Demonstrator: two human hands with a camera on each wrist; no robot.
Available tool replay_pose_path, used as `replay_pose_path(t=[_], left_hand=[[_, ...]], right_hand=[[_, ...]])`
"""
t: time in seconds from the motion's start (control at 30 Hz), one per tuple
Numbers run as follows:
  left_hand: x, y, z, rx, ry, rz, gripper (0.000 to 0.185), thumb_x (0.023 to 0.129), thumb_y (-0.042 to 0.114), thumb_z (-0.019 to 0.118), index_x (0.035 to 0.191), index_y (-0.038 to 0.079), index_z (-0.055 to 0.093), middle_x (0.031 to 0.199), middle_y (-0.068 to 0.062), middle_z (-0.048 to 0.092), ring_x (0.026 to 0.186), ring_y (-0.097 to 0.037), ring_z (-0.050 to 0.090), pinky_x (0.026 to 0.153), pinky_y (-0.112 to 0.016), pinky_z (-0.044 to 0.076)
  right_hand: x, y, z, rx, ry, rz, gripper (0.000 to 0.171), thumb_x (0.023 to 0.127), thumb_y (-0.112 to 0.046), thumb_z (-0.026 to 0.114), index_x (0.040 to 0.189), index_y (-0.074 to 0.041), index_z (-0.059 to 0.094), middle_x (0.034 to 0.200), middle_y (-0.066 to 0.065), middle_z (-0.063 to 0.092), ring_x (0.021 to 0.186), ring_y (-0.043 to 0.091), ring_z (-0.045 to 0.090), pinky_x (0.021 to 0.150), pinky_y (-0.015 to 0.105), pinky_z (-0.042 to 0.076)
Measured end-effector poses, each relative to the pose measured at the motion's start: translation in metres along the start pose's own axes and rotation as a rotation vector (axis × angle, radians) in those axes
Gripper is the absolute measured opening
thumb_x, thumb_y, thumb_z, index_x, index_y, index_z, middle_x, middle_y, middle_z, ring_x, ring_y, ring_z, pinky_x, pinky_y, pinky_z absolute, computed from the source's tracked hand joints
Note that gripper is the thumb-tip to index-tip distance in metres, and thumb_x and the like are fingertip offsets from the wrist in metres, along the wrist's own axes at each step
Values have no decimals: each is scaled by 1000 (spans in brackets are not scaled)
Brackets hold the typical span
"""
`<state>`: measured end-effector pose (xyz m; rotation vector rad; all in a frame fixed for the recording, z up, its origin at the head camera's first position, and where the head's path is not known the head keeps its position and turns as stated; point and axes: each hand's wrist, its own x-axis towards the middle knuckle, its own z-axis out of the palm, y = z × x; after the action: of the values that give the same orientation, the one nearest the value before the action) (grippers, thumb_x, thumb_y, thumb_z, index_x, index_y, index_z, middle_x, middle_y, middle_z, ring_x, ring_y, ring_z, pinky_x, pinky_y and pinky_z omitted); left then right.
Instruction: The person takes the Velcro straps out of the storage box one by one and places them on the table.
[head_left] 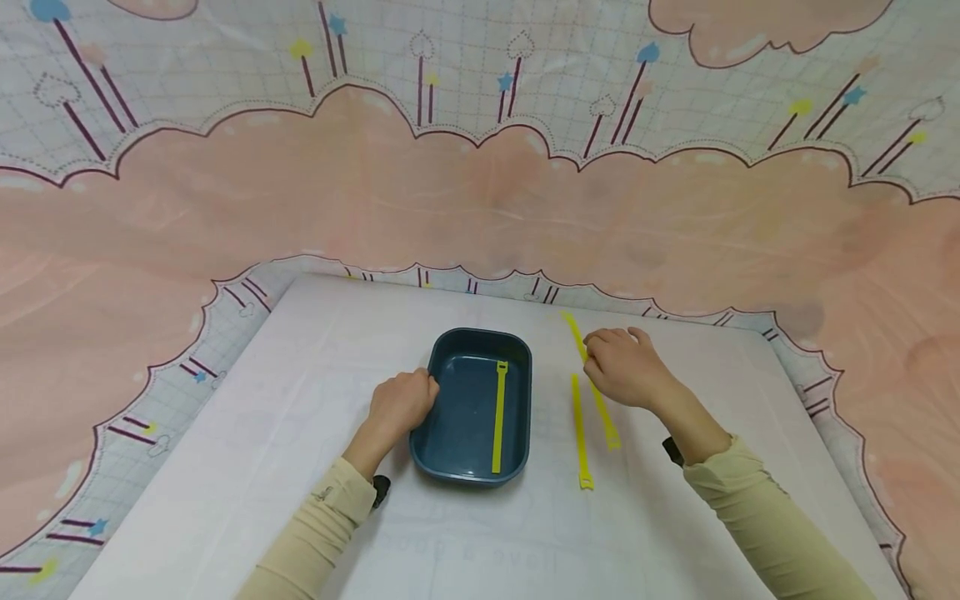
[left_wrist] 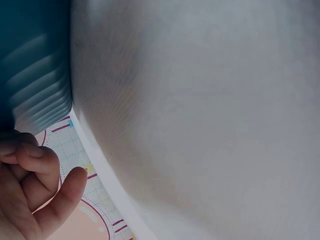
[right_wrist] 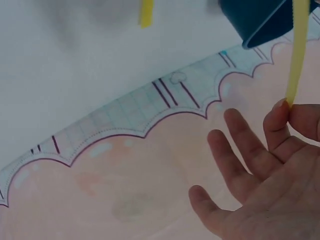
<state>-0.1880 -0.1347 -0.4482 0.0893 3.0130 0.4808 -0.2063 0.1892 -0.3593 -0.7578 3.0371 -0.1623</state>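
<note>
fingers of the right hand [head_left: 626, 367] pinch the far end of a yellow strap [head_left: 597, 392], thumb against forefinger, the other fingers spread; the strap runs slantwise over the white table [head_left: 262, 433], just right of the blue tray [head_left: 517, 433]. a second yellow strap [head_left: 579, 433] lies on the table beside it, near but apart. a third strap [head_left: 498, 417] lies lengthwise inside the tray. the left hand [head_left: 401, 404] rests against the tray's left rim, fingers curled there; whether they truly grip the rim cannot be told. pink patterned cloth [head_left: 480, 208] surrounds the table.
</note>
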Motion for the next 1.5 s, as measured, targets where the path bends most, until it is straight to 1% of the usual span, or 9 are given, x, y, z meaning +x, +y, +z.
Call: replay_pose_path(t=[0.1, 0.23, 0.4, 0.5, 0.63, 0.73, 0.93, 1.07, 1.5], left_hand=[[-1, -1, 1, 1, -3, -4, 32, 101, 23, 41, 77, 7, 55, 62, -6, 50, 54, -22, 50, 50, -34, 40], [-2, -1, 1, -4, -5, -5, 32, 101, 23, 41, 78, 6, 55, 62, -7, 50, 54, -22, 50, 50, -33, 39], [-1, -1, 1, -7, -3, -2, 32, 101, 23, 41, 77, 6, 54, 62, -7, 49, 53, -22, 50, 50, -32, 38], [-1, -1, 0, -9, 1, 3, 33, 101, 23, 41, 76, 6, 54, 62, -7, 49, 53, -21, 50, 49, -32, 38], [-1, -1, 0, -13, -1, 4, 33, 101, 23, 41, 77, 6, 54, 62, -7, 49, 53, -21, 50, 49, -32, 38], [-1, 0, 0, -15, -4, 3, 32, 101, 22, 41, 77, 6, 55, 62, -7, 50, 53, -21, 50, 49, -32, 38], [-1, 0, 0, -10, -11, 1, 32, 101, 23, 41, 78, 5, 55, 62, -7, 49, 53, -21, 50, 49, -31, 38], [-1, 1, 0, -13, -13, -3, 32, 101, 23, 41, 78, 5, 55, 62, -6, 49, 53, -20, 50, 49, -31, 38], [-1, 2, -1, -13, -33, -22, 32, 102, 23, 40, 81, 5, 57, 64, -7, 50, 55, -21, 51, 51, -31, 39]], right_hand=[[-2, 4, 2, 31, -30, 38, 33, 96, -15, 40, 110, -2, 66, 127, 15, 61, 120, 40, 52, 104, 67, 22], [-6, 12, 5, 65, -60, 86, 30, 96, -15, 41, 106, -1, 66, 122, 17, 62, 116, 38, 55, 99, 68, 28], [-10, 22, 9, 119, -116, 143, 32, 95, -15, 40, 104, 1, 65, 120, 19, 61, 106, 37, 58, 87, 59, 41], [-12, 26, 10, 176, -162, 168, 28, 95, -15, 40, 96, 1, 64, 102, 16, 62, 87, 30, 57, 73, 46, 45], [-17, 32, 11, 261, -226, 193, 21, 94, -15, 41, 84, -4, 56, 78, 6, 50, 69, 20, 45, 60, 34, 35], [-21, 36, 14, 284, -283, 192, 21, 96, -15, 41, 83, -4, 54, 74, 4, 46, 67, 19, 43, 60, 33, 34], [-25, 46, 26, 372, -389, 207, 24, 96, -16, 40, 91, -1, 59, 81, 9, 60, 71, 20, 58, 67, 37, 44], [-24, 50, 39, 423, -434, 240, 24, 96, -15, 41, 85, -3, 59, 77, 8, 60, 67, 19, 59, 70, 37, 44], [-16, 51, 70, 442, -492, 322, 22, 93, -15, 46, 78, -6, 59, 65, 4, 59, 55, 15, 52, 54, 26, 38]])
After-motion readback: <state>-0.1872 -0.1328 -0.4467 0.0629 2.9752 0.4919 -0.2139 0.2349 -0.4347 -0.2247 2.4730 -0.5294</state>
